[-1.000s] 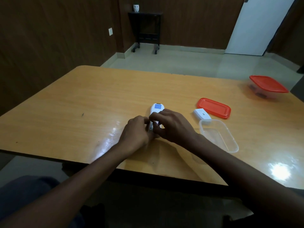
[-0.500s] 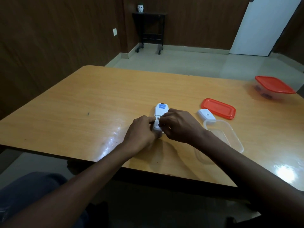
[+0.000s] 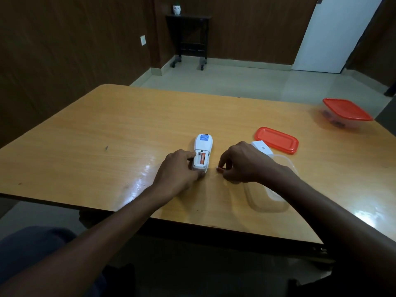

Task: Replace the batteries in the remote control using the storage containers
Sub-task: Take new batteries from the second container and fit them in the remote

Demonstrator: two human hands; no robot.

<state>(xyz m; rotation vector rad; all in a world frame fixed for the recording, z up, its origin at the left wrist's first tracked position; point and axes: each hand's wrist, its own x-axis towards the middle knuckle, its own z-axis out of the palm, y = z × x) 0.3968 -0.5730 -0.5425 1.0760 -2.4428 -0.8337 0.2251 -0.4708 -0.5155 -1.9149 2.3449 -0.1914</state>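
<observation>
Two hands are at work: the left hand (image 3: 179, 168) grips the near end of one white remote (image 3: 202, 152), which lies face down with its battery bay open, and the right hand (image 3: 242, 162) pinches one small battery (image 3: 220, 169) between thumb and fingertips, low over the table, just to the right of the remote. One orange battery sits in the bay (image 3: 202, 157), between the left thumb side and the right hand's pinch. Beyond the right hand, touching its far side from where I look, lies one white battery cover (image 3: 263, 147). Two red lids show: one loose lid (image 3: 276, 140) flat just past that cover, and one on a closed container (image 3: 347, 112) well apart at the far right, with dark things inside too dim to make out. One clear open container (image 3: 267, 198) sits under the right wrist and forearm.

All of it rests on a glossy orange-brown wooden table (image 3: 107, 129). Round it the room has dark wood-panelled walls, a pale tiled floor, a white door (image 3: 334, 33) to the right, and a black side table (image 3: 189, 39) on castors with one small white owl figure (image 3: 177, 10) on top
</observation>
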